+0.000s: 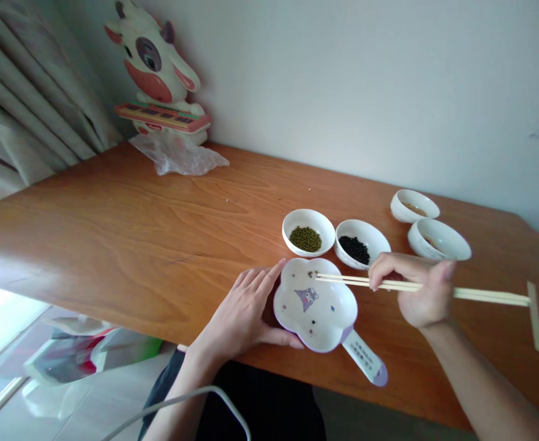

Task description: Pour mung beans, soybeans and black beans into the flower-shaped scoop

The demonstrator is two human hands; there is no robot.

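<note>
A white flower-shaped dish [327, 306] with a lilac rim, a cartoon print and a short handle rests near the table's front edge. My left hand [246, 309] wraps its left side, fingertips at the far rim and thumb at the near rim. Wooden chopsticks [481, 296] are gripped in my right hand [421, 288], which hovers right of the dish. Their tips are inside it, beside a few small greenish beans [310, 274]; whether they pinch one I cannot tell. Just behind stand a bowl of green beans [305, 239] and a bowl of black beans [354, 250].
Two more white bowls, one at the back [402, 214] and one nearer [439, 245], stand to the right with some contents. A paper strip [536, 318] lies at the far right. Back left are a cow toy keyboard [163, 116] and a clear plastic bag [182, 157]. A cable [196, 392] crosses the foreground.
</note>
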